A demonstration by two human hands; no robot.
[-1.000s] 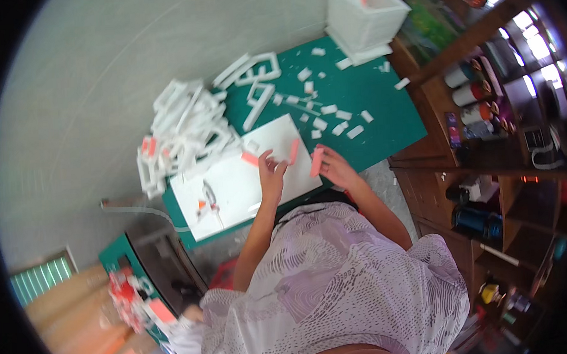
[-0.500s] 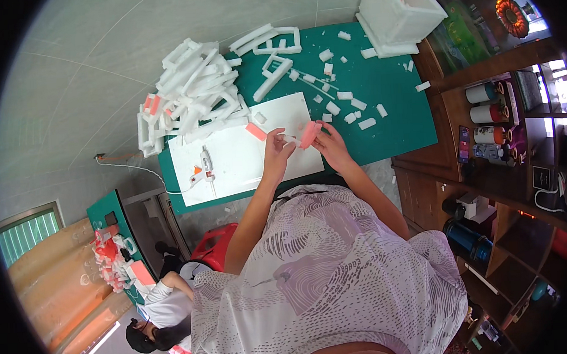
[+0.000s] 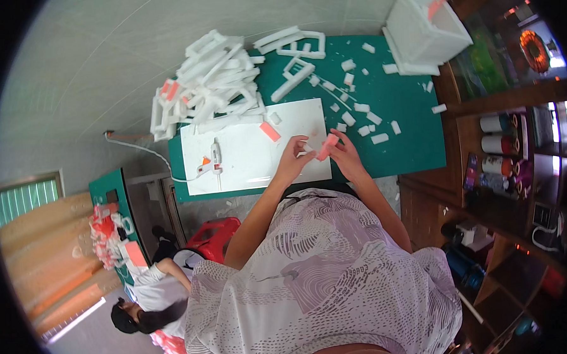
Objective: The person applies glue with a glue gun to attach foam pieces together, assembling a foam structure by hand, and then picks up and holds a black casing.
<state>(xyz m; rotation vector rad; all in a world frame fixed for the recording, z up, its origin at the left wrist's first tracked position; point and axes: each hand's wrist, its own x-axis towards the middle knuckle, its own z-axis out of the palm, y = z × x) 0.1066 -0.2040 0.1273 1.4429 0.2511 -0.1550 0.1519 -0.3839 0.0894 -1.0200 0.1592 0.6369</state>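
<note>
Over the front part of a white board (image 3: 251, 169), my right hand (image 3: 348, 159) is closed on a pink foam piece (image 3: 327, 147), which is tilted. Just left of it, my left hand (image 3: 292, 161) pinches a small white foam piece (image 3: 307, 149), partly hidden by the fingers. The two pieces are close together; whether they touch, I cannot tell. A flat pink foam block (image 3: 269, 131) lies on the board beyond my left hand, beside a small white foam block (image 3: 275, 118). Toward the board's left side rests a white and orange glue gun (image 3: 215, 158) with its cord.
A heap of white foam frames (image 3: 213, 79) covers the table's far left. Small foam offcuts (image 3: 373, 118) are scattered on the green table (image 3: 415, 152). A white foam box (image 3: 423, 35) stands far right, near wooden shelves (image 3: 500, 212). Another person (image 3: 159, 290) sits at lower left near a red stool (image 3: 215, 238).
The view has shifted, so the table sits a little lower and to the right. The pink piece has turned in my right hand and now shows narrower. My left hand still pinches the white piece.
</note>
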